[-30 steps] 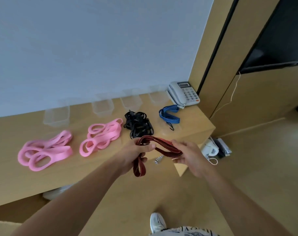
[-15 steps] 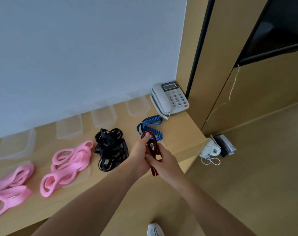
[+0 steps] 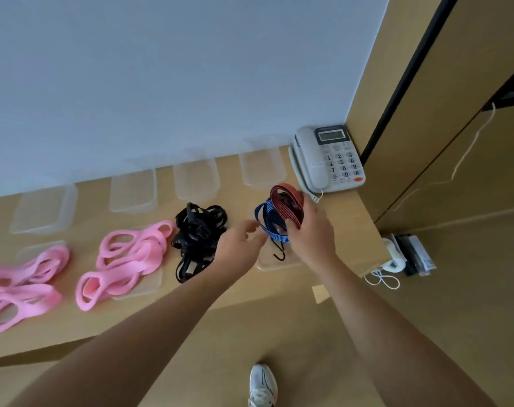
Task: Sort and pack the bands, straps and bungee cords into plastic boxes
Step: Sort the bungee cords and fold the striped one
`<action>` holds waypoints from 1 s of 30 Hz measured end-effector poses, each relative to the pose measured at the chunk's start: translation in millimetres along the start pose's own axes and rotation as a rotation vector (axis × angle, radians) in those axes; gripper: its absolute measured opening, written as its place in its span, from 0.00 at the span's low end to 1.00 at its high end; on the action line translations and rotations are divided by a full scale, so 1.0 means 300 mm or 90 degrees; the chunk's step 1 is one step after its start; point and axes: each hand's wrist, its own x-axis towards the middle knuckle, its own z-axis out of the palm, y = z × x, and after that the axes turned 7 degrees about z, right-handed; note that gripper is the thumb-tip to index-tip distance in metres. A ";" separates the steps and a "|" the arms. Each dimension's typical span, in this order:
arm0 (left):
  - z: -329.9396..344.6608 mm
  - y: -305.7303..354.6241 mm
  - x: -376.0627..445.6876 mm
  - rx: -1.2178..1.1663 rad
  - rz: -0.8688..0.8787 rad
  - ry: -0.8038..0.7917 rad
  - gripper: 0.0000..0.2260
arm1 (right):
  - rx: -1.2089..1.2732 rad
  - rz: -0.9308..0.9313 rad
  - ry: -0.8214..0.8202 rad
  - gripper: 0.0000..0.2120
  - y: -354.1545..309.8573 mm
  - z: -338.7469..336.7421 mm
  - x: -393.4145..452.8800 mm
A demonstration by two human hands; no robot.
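Foreground: a white sports shoe (image 3: 262, 384) on the tan floor, cut off by the bottom edge; both forearms reach up from below.
Left hand (image 3: 237, 248): fingers loosely extended toward the blue cord; blur hides whether the fingertips touch it; nothing gripped.
Right hand (image 3: 311, 233): fingers curled round a folded red striped bungee cord (image 3: 288, 201), held just above the table.
Blue striped bungee cord (image 3: 269, 223): coiled between the two hands, partly hidden by the right hand; its black hook (image 3: 280, 251) hangs over a flat clear plastic lid (image 3: 267, 264).
Hard to make out: whether the red and blue cords touch.
Table (image 3: 349, 230): light wood, right corner beside the right wrist.
Black straps (image 3: 198, 233): a tangled heap left of the left hand.
Pink elastic bands, middle pile (image 3: 126, 259): lying on another clear lid.
Pink elastic bands, left pile (image 3: 18, 292): cut off by the left edge.
Clear plastic boxes (image 3: 195, 179): four in a row along the wall, faint and blurred.
Grey desk telephone (image 3: 327, 158): far right corner of the table.
Floor at right: a white plug and cable (image 3: 392, 264), well apart from the cords.
Room: pale blue-grey wall behind, wooden panels at right.
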 end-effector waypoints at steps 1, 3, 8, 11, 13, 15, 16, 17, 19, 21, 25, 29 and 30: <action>-0.005 -0.019 -0.008 0.026 0.017 0.010 0.16 | -0.093 -0.012 -0.015 0.33 -0.004 0.022 0.017; -0.015 -0.055 -0.023 0.069 0.035 0.028 0.15 | -0.265 -0.035 -0.060 0.35 -0.010 0.081 0.026; -0.052 -0.114 -0.053 0.122 0.067 0.077 0.12 | -0.394 -0.017 -0.115 0.34 0.017 0.169 -0.002; -0.079 -0.119 -0.079 0.125 0.072 0.094 0.12 | -0.354 -0.019 -0.131 0.38 0.004 0.129 0.008; -0.108 -0.114 -0.098 0.126 0.077 0.104 0.11 | -0.327 -0.043 -0.101 0.40 -0.007 0.081 -0.003; -0.146 -0.108 -0.122 0.111 0.082 0.107 0.11 | -0.330 -0.066 -0.059 0.40 -0.018 0.034 -0.040; -0.167 -0.106 -0.139 0.104 0.084 0.110 0.11 | -0.339 -0.080 -0.045 0.40 -0.022 0.018 -0.071; -0.189 -0.108 -0.160 0.103 0.085 0.113 0.11 | -0.351 -0.100 -0.035 0.39 -0.026 0.009 -0.108; -0.232 -0.123 -0.208 0.100 0.085 0.115 0.11 | -0.372 -0.153 -0.024 0.37 -0.037 0.013 -0.196; -0.276 -0.156 -0.274 0.106 0.089 0.112 0.12 | -0.371 -0.203 -0.031 0.34 -0.062 0.040 -0.294; -0.379 -0.274 -0.447 0.144 0.100 0.112 0.13 | -0.332 -0.277 -0.085 0.30 -0.158 0.148 -0.511; -0.530 -0.455 -0.679 0.160 0.056 0.134 0.15 | -0.299 -0.344 -0.159 0.29 -0.305 0.281 -0.757; -0.573 -0.509 -0.749 0.164 0.043 0.150 0.15 | -0.298 -0.367 -0.177 0.29 -0.346 0.315 -0.821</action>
